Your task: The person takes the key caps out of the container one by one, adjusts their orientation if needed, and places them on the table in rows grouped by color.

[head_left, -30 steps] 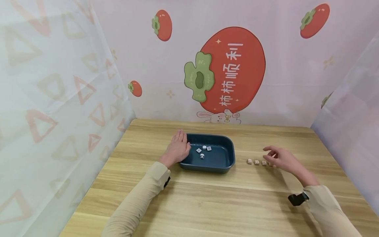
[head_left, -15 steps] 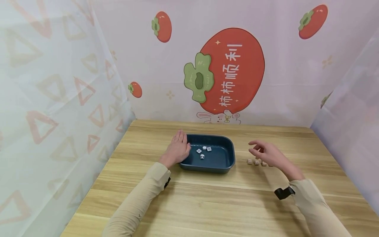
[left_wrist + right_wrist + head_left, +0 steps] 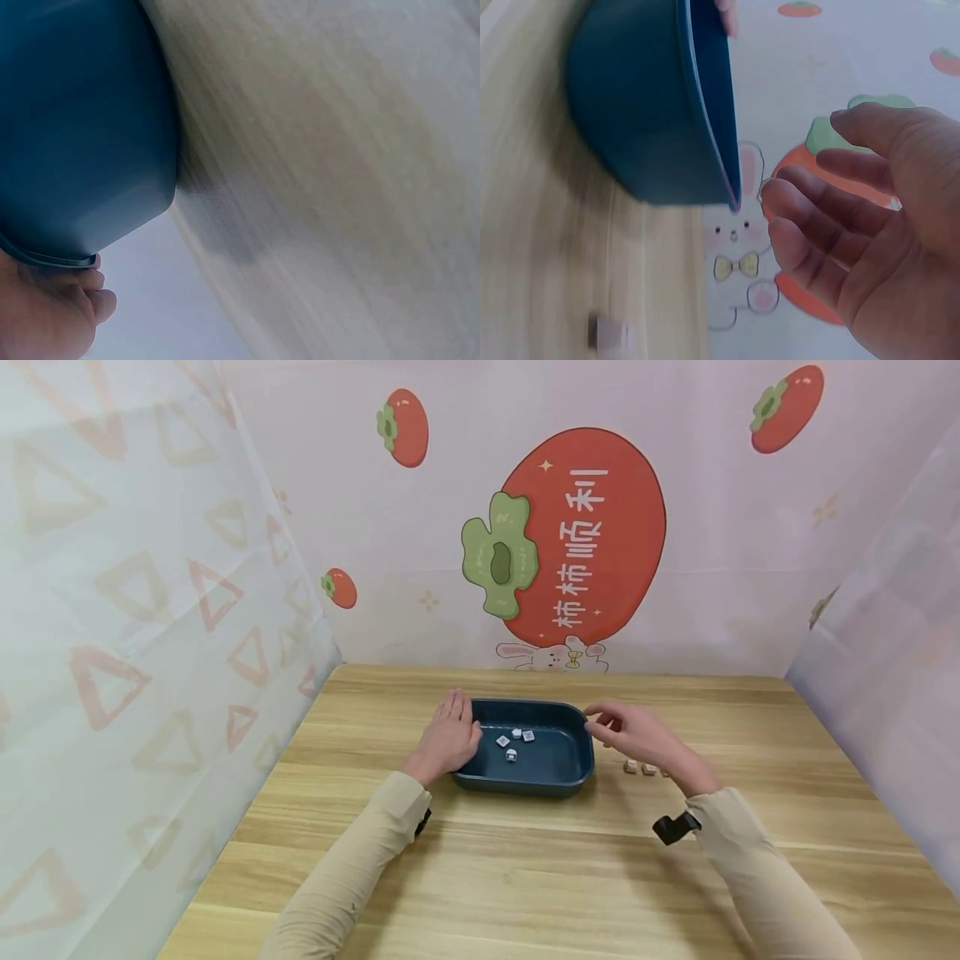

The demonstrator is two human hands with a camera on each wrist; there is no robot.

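Observation:
A dark blue rectangular tray stands on the table. Inside it lie several small white pieces with dark marks, such as this cube-like piece. My left hand rests over the tray's left rim, its fingers stretched out and the thumb on the inner side. In the left wrist view the hand is at the rim, under the tray's blue wall. By the tray's right rim is my right hand, holding nothing. The right wrist view shows its fingers loosely bent, apart from the rim.
Right of the tray, small light pieces stand in a row on the wooden table, partly covered by my right forearm and hand. One blurred piece shows in the right wrist view. A printed cloth wall closes off the back.
My right hand has moved left, from over the row of small pieces to the tray's right rim. The left hand and the tray have stayed in place.

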